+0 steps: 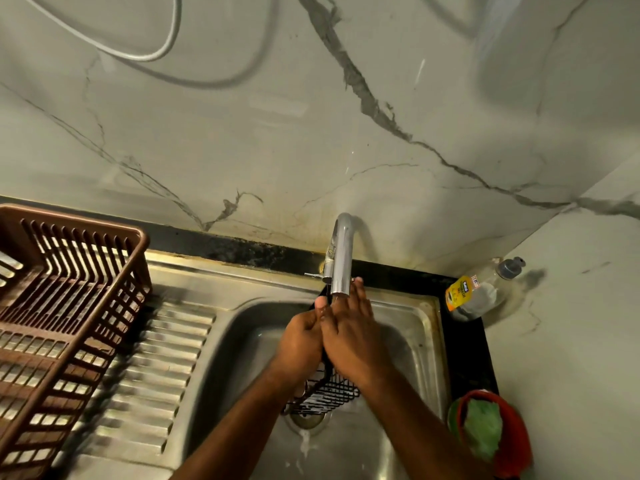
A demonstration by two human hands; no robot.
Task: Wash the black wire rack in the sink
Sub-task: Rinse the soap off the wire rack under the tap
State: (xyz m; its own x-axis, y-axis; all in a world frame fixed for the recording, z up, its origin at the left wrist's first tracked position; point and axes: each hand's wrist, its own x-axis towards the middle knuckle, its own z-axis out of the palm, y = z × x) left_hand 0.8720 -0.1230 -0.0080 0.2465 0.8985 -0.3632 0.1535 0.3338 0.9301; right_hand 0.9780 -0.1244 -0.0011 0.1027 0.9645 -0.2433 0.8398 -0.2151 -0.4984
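Under chrome tap: L hand fingers grip black wire rack, R hand fingers flat on it

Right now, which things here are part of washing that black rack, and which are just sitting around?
In the job:
- wire rack, held under the tap
- left hand, gripping it
- right hand, fingers flat on it
- tap
- sink

Lying about:
- brown basket on the drainboard
- soap bottle
- red bowl holding a green scrubber
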